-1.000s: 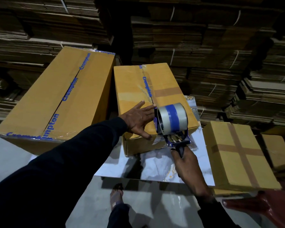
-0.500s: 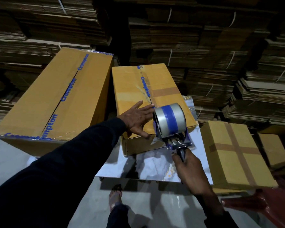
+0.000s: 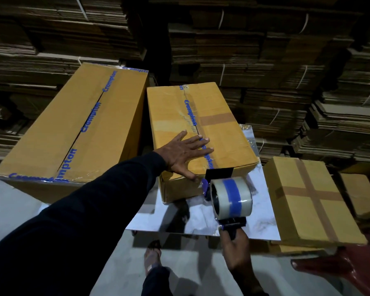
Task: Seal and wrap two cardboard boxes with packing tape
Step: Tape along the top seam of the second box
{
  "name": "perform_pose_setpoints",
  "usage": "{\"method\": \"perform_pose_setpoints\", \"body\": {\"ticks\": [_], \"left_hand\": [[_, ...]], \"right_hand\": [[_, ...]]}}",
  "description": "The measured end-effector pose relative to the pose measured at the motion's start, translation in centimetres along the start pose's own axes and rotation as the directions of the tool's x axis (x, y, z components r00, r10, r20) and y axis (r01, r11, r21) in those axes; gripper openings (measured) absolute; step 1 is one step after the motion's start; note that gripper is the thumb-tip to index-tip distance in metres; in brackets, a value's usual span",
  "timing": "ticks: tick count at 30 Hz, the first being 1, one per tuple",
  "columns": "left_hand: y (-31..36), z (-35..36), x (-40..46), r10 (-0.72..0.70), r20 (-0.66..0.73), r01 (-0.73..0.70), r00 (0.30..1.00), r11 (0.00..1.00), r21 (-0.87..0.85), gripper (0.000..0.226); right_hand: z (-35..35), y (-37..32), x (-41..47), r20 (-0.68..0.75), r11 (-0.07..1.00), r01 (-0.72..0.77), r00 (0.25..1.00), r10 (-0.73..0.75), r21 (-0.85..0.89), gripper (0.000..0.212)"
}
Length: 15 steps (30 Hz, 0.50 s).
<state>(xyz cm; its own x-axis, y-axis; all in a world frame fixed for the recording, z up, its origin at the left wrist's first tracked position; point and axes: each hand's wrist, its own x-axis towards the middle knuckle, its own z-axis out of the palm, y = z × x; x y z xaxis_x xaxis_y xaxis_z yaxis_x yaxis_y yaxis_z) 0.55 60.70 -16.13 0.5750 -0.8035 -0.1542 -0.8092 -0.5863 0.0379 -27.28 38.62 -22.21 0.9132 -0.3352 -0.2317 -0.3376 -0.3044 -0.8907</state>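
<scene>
- The left hand (image 3: 185, 152) lies flat with fingers spread straight on top of the middle box (image 3: 220, 133), palm pressed down near its front edge, fingertips reaching across the centre seam.
- That box sits on a pale, marble-patterned table (image 3: 263, 212); a strip printed with blue lettering runs along the seam under the fingers, and a brown strip crosses the top farther from the hand.
- The right hand (image 3: 236, 246) is curled round the handle of a tape dispenser (image 3: 230, 199), held just in front of the box's near face, below and right of the left hand.
- The dispenser carries a clear roll with a blue band; its dark front plate meets the box's front top edge beside the left thumb.
- Left of the left arm stands a larger box (image 3: 73, 129), its centre seam showing as a dark gap.
- Right of the right hand lies a flatter box (image 3: 303, 201) crossed with brown tape, resting on a reddish-brown chair (image 3: 355, 268).
- Behind everything, stacks of flattened cardboard (image 3: 265, 50) fill the background.
</scene>
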Motion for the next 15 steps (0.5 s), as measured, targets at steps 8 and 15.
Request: {"method": "perform_pose_setpoints", "body": {"ticks": [8,15], "left_hand": [[0.4,-0.3,-0.1,-0.002,0.023,0.002,1.0,1.0,-0.025,0.112],[1.6,0.0,0.4,0.216,-0.026,-0.218,0.976,0.974,-0.065,0.111]], "right_hand": [[0.1,11.6,-0.4,0.096,0.98,-0.179,0.981,0.171,0.091,0.012],[0.2,5.5,1.8,0.156,0.975,-0.221,0.965,0.213,0.037,0.024]]}}
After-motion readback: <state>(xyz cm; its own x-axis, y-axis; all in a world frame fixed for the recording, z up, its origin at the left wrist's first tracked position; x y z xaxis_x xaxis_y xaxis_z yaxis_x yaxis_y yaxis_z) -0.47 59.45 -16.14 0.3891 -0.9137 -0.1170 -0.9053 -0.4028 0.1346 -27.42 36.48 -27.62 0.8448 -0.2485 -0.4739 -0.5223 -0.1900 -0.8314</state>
